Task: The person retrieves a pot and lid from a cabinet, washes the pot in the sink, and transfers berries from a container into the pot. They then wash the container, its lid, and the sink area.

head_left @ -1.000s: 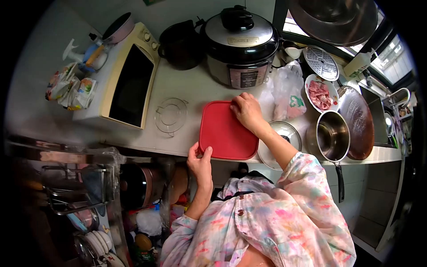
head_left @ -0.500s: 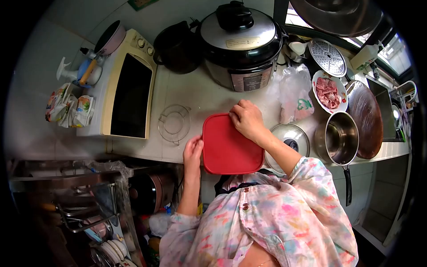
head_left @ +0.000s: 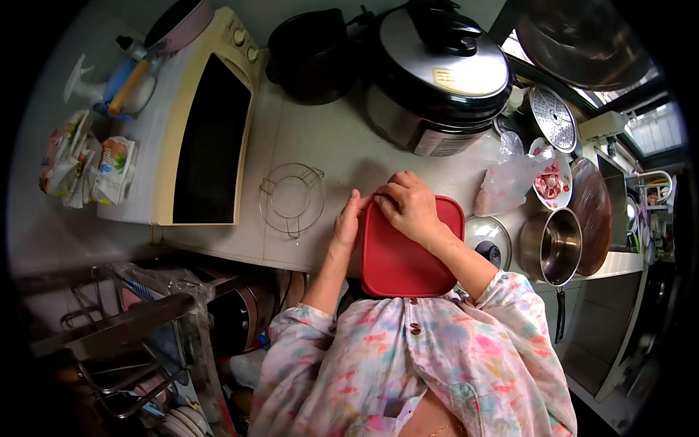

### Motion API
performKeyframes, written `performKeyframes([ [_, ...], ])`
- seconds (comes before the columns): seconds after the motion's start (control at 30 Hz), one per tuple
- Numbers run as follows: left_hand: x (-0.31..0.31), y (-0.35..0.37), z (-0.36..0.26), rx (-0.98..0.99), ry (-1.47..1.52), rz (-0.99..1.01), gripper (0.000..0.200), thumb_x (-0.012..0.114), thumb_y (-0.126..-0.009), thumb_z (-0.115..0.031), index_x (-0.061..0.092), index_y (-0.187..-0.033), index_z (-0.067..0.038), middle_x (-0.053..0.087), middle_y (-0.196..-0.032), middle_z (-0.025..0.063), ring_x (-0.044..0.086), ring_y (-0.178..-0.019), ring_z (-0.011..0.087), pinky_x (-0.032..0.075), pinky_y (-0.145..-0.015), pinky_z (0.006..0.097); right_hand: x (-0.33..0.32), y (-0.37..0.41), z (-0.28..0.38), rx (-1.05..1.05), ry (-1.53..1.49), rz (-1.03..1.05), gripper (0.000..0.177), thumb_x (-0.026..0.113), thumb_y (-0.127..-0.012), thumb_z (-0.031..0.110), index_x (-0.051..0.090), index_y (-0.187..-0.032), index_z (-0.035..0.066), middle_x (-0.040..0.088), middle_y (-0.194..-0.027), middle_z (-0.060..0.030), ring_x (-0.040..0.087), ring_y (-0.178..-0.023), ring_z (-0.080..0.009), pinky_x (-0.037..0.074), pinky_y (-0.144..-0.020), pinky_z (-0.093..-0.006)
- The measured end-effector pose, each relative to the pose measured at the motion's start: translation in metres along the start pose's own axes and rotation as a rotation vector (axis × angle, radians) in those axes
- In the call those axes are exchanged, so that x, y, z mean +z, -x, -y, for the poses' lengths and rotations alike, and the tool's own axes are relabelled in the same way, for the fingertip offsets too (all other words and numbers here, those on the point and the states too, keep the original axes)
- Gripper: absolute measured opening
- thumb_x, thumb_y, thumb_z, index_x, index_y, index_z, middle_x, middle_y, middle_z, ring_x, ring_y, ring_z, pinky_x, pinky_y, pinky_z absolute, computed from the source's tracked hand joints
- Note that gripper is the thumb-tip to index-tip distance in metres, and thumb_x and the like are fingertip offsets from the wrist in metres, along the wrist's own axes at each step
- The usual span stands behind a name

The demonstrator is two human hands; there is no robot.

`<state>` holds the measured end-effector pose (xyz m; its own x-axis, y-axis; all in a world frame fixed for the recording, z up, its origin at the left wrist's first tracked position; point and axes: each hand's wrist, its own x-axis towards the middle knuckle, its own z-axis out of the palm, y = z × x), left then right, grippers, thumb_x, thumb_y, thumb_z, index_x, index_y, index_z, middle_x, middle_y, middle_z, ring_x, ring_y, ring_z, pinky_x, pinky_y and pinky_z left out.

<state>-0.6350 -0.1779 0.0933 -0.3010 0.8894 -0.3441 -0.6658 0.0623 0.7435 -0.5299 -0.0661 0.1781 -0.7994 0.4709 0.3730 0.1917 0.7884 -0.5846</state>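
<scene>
A square red lid or container (head_left: 411, 255) with rounded corners lies at the counter's front edge, close to my body. My right hand (head_left: 409, 206) rests over its upper left corner, fingers bent and pressed together at the rim. At the left side of the same corner is my left hand (head_left: 349, 222), upright against the edge, its fingers partly spread. What lies beneath the red top is hidden. A round wire rack (head_left: 292, 199) sits on the counter to the left of my left hand.
A microwave (head_left: 207, 138) stands at the left, a black pot (head_left: 309, 58) and a large pressure cooker (head_left: 437, 73) behind. To the right are a glass lid (head_left: 486, 240), plastic bag (head_left: 506, 182), plate of meat (head_left: 551, 178), saucepan (head_left: 551, 246) and brown board (head_left: 591, 215).
The view has shifted and turned. My left hand has moved up along the red object's left side to the upper corner, close to my right hand.
</scene>
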Motion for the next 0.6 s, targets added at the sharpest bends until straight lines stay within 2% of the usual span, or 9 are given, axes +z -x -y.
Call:
performKeyframes([
  [0.13, 0.012, 0.016, 0.004, 0.14, -0.189, -0.096, 0.06, 0.028, -0.096, -0.046, 0.052, -0.118, 0.005, 0.055, -0.117, 0.0115, 0.051, -0.107, 0.0184, 0.038, -0.095, 0.0289, -0.003, 0.002, 0.002, -0.067, -0.036, 0.011, 0.008, 0.065, -0.069, 0.005, 0.065, -0.076, 0.004, 0.056, -0.074, -0.0081, 0.053, -0.071, -0.026, 0.044, -0.064, -0.0356],
  [0.17, 0.002, 0.01, 0.019, 0.154, -0.159, -0.103, 0.058, 0.03, -0.096, -0.046, 0.055, -0.115, 0.002, 0.057, -0.112, 0.0105, 0.052, -0.104, 0.0177, 0.039, -0.092, 0.0282, -0.001, 0.001, 0.002, -0.076, -0.041, 0.015, 0.008, 0.064, -0.069, 0.004, 0.064, -0.076, 0.003, 0.056, -0.074, -0.0083, 0.053, -0.071, -0.0261, 0.044, -0.063, -0.0355],
  [0.27, 0.009, 0.014, 0.01, 0.206, -0.236, -0.126, 0.054, 0.031, -0.096, -0.043, 0.057, -0.113, 0.001, 0.059, -0.109, 0.0091, 0.052, -0.101, 0.0164, 0.04, -0.09, 0.028, 0.002, 0.0, 0.002, -0.081, -0.083, 0.029, 0.009, 0.062, -0.068, 0.001, 0.064, -0.077, 0.002, 0.056, -0.075, -0.0091, 0.053, -0.07, -0.0261, 0.044, -0.063, -0.0347],
  [0.33, -0.002, 0.006, 0.021, 0.242, -0.382, -0.168, 0.044, 0.035, -0.096, -0.038, 0.058, -0.108, -0.003, 0.061, -0.102, 0.0113, 0.056, -0.096, 0.0203, 0.043, -0.084, 0.0302, 0.005, -0.002, 0.003, -0.062, -0.12, 0.025, 0.009, 0.061, -0.068, 0.0, 0.064, -0.076, 0.002, 0.057, -0.074, -0.0093, 0.054, -0.07, -0.0261, 0.044, -0.063, -0.0348],
  [0.4, -0.005, 0.0, 0.028, 0.353, -0.401, -0.112, 0.043, 0.036, -0.096, -0.038, 0.058, -0.107, -0.003, 0.061, -0.098, 0.0131, 0.057, -0.094, 0.0231, 0.044, -0.082, 0.0317, 0.005, -0.002, 0.003, -0.032, -0.152, 0.018, 0.009, 0.061, -0.066, 0.002, 0.064, -0.075, 0.002, 0.057, -0.073, -0.0091, 0.054, -0.069, -0.0262, 0.045, -0.063, -0.0357],
  [0.5, 0.0, 0.002, 0.031, 0.396, -0.385, -0.147, 0.044, 0.038, -0.095, -0.041, 0.058, -0.107, -0.003, 0.061, -0.097, 0.0123, 0.058, -0.092, 0.0232, 0.044, -0.082, 0.0322, 0.0, -0.002, 0.006, -0.024, -0.152, 0.065, 0.01, 0.06, -0.068, 0.0, 0.064, -0.077, 0.002, 0.058, -0.075, -0.0101, 0.055, -0.07, -0.027, 0.046, -0.063, -0.0353],
  [0.6, -0.013, -0.011, 0.056, 0.202, -0.354, -0.309, 0.046, 0.041, -0.093, -0.043, 0.059, -0.104, -0.003, 0.061, -0.093, 0.0129, 0.058, -0.09, 0.0244, 0.045, -0.081, 0.0339, -0.009, -0.004, 0.007, -0.048, -0.066, 0.163, 0.014, 0.062, -0.07, 0.003, 0.064, -0.084, 0.002, 0.058, -0.081, -0.0105, 0.055, -0.077, -0.0282, 0.045, -0.069, -0.0366],
])
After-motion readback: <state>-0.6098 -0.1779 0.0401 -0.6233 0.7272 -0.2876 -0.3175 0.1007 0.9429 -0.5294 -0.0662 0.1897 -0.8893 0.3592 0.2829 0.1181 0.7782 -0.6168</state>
